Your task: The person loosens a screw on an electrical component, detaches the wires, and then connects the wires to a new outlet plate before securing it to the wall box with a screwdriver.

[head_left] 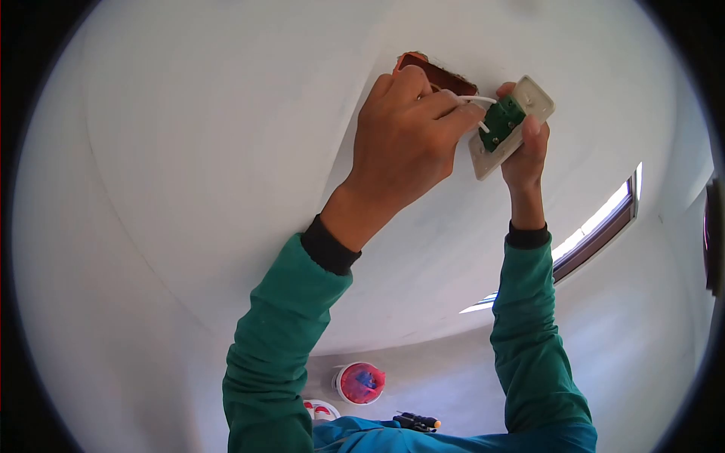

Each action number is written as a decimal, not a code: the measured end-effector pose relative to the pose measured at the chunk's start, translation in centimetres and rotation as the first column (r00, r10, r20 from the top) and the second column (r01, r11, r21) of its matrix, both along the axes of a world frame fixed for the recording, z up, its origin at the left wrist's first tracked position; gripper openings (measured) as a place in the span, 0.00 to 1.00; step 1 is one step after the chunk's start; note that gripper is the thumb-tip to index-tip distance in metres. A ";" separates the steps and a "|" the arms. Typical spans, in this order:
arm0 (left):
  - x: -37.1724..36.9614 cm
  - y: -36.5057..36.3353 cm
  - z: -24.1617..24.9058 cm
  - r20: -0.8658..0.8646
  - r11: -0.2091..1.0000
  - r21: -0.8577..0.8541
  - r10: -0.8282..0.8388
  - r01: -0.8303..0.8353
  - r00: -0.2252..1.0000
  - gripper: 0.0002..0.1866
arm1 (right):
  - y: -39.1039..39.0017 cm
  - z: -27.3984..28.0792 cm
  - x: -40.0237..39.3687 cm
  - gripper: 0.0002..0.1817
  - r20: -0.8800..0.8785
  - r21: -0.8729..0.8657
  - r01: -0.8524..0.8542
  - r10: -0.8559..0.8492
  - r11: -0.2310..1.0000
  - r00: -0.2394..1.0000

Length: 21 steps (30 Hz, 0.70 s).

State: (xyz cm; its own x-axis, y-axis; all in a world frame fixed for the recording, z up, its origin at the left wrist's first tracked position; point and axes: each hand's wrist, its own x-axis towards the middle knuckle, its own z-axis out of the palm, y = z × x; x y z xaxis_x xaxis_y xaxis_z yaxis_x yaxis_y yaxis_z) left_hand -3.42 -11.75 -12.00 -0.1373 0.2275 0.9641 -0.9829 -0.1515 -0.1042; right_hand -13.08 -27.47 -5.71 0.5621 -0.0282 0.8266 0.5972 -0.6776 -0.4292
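A white faceplate [535, 90] with a green socket module [502, 121] on its back is held tilted in my right hand [529, 155], thumb on its near face and fingers behind. My left hand [415, 121] is closed, its fingertips pinching a white wire [477, 98] beside the module. White wire ends reach the module. Just behind my left hand, a reddish-brown wall box [445, 78] is recessed in the white wall [226, 136], its opening partly hidden by my fingers.
A window [596, 234] with a dark frame lies at the right. Below, on the floor, stands a white bucket [339, 383] holding a pink bag [362, 382]. Dark-handled tools [415, 421] show at my waist. At the far right edge is a dark object [712, 238].
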 end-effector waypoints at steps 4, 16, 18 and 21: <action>0.3 0.4 -0.2 -0.070 0.999 0.013 -0.037 0.038 0.997 0.16 | 0.1 -0.1 0.1 0.40 0.009 -0.025 -0.001 0.001 1.000 1.000; -0.1 -0.1 -0.5 -0.243 0.991 0.010 -0.129 0.135 0.962 0.14 | 0.1 0.0 -0.1 0.46 0.012 -0.104 0.040 -0.039 0.994 0.999; -0.2 0.0 -0.5 -0.186 0.993 -0.004 -0.120 0.122 0.975 0.13 | 0.1 0.0 0.0 0.47 0.004 -0.101 0.048 -0.048 0.994 0.999; -0.1 -0.4 0.0 -0.071 0.998 -0.021 -0.057 0.056 0.996 0.10 | 0.1 0.1 -0.1 0.47 0.033 -0.103 0.042 -0.039 0.994 0.999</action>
